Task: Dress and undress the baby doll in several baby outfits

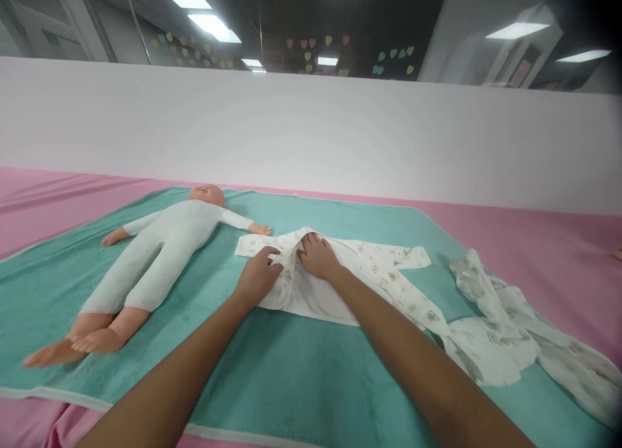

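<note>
- in the middle of the teal blanket (301, 377), i have the small printed shirt (315, 299) spread with its front open and a sleeve out to either side.
- my left hand (257, 276) grasps the front panel, thumb and fingers curled onto the cloth.
- my right hand (318, 259) has its fingers at the raised neckline; from this view i cannot tell whether they pinch or merely press.
- i judge the cloth light, soft and limp, not slippery, quick to crease or fold under; i'd take it by the neckline and front edges, gently, with fingertips.
- left of it lies a doll (182, 231) in a white suit, one hand near a shirt sleeve.
- to the right, more printed cloth (510, 344) lies crumpled.
- beyond: pink sheet (495, 231), white wall (311, 133).
</note>
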Demonstrator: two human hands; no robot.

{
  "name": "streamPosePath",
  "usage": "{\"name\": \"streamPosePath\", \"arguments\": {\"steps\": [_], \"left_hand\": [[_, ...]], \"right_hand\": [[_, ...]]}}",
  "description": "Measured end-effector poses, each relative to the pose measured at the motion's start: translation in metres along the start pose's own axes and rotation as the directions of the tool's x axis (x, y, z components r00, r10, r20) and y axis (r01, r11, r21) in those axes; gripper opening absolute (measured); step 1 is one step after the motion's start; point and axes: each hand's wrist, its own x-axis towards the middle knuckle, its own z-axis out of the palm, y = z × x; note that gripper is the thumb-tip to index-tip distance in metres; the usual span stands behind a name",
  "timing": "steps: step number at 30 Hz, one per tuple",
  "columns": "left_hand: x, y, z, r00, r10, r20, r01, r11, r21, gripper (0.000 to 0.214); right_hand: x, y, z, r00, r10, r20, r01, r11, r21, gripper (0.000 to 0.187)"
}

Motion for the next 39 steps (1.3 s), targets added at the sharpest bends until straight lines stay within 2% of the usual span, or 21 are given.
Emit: {"name": "streamPosePath", "arguments": {"steps": [3, 6, 10, 12, 16, 19, 21, 23, 26, 28, 31, 39], "left_hand": [[-0.003, 0.007, -0.004, 0.996, -0.084, 0.027, 0.086, 0.992, -0.097, 0.036], [-0.007, 0.015, -0.011, 0.981, -0.154, 0.121, 0.177, 0.960, -0.217, 0.040], [-0.011, 0.018, -0.023, 0.938, -0.093, 0.334, 0.217, 0.909, -0.356, 0.050], [-0.011, 0.016, -0.029, 0.920, -0.072, 0.384, 0.209, 0.921, -0.329, 0.052], [-0.010, 0.009, -0.037, 0.884, -0.057, 0.464, 0.139, 0.979, -0.146, 0.050], [-0.011, 0.007, -0.040, 0.840, -0.073, 0.537, 0.116, 0.992, -0.047, 0.049], [-0.010, 0.006, -0.040, 0.831, -0.093, 0.549, 0.086, 0.996, 0.039, 0.048], [-0.006, 0.003, -0.038, 0.863, -0.081, 0.498, 0.008, 0.989, 0.146, 0.045], [0.002, -0.004, -0.031, 0.959, -0.005, 0.284, -0.088, 0.945, 0.316, 0.042], [0.007, -0.008, -0.025, 0.989, 0.033, 0.145, -0.088, 0.918, 0.386, 0.043], [0.010, -0.011, -0.018, 0.996, 0.068, 0.055, -0.085, 0.913, 0.400, 0.040], [0.012, -0.017, -0.009, 0.993, 0.113, 0.017, -0.112, 0.935, 0.335, 0.035]], "right_hand": [[0.001, 0.000, -0.001, 1.000, 0.021, 0.018, -0.021, 1.000, 0.022, 0.056], [0.002, 0.000, 0.000, 0.998, 0.044, 0.048, -0.046, 0.998, 0.044, 0.065], [0.003, 0.001, 0.000, 0.993, 0.047, 0.113, -0.052, 0.998, 0.041, 0.067], [0.003, 0.001, 0.000, 0.991, 0.037, 0.132, -0.042, 0.999, 0.033, 0.064], [0.003, 0.001, 0.000, 0.988, 0.033, 0.149, -0.036, 0.999, 0.020, 0.057], [0.003, 0.001, -0.001, 0.988, 0.036, 0.151, -0.040, 0.999, 0.023, 0.056], [0.003, 0.000, -0.001, 0.991, 0.035, 0.131, -0.038, 0.999, 0.021, 0.056], [0.001, -0.002, -0.001, 0.995, 0.038, 0.087, -0.039, 0.999, 0.008, 0.055], [-0.004, -0.008, -0.001, 0.999, 0.052, 0.014, -0.051, 0.998, -0.024, 0.054], [-0.008, -0.013, 0.000, 0.999, 0.049, 0.005, -0.049, 0.998, -0.026, 0.055], [-0.014, -0.021, 0.001, 0.999, 0.033, 0.038, -0.033, 0.999, -0.005, 0.058], [-0.038, -0.036, -0.007, 0.997, -0.023, 0.075, 0.023, 1.000, 0.003, 0.058]]}}
